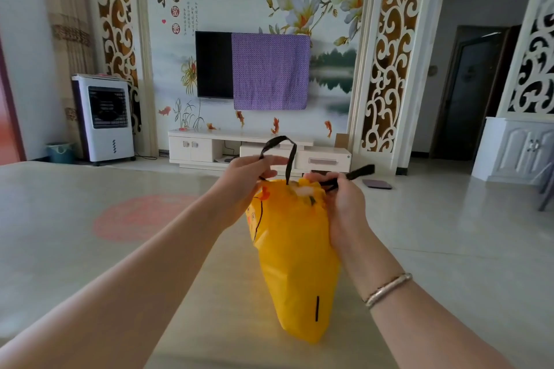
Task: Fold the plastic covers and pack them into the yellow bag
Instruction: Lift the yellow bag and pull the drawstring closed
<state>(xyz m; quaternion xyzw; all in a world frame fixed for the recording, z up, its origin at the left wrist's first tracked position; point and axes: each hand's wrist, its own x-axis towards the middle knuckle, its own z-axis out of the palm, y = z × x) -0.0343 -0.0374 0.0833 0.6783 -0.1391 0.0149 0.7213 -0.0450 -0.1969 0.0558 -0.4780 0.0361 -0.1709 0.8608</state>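
Observation:
A full yellow bag (295, 255) stands upright in front of me, its mouth gathered nearly closed, with a bit of pale plastic cover (302, 191) showing at the top. My left hand (245, 180) grips one black drawstring loop (281, 147) at the bag's left rim. At the right rim, my right hand (341, 204) holds the other black drawstring (356, 173), whose end sticks out to the right. Both strings are pulled apart from each other.
The bag rests on a pale surface (209, 323) at my front. Beyond lie the tiled floor, a white TV cabinet (209, 148), a wall TV half draped in purple cloth (269, 70), an air cooler (105, 118) at left and a dark flat object (377, 184) on the floor.

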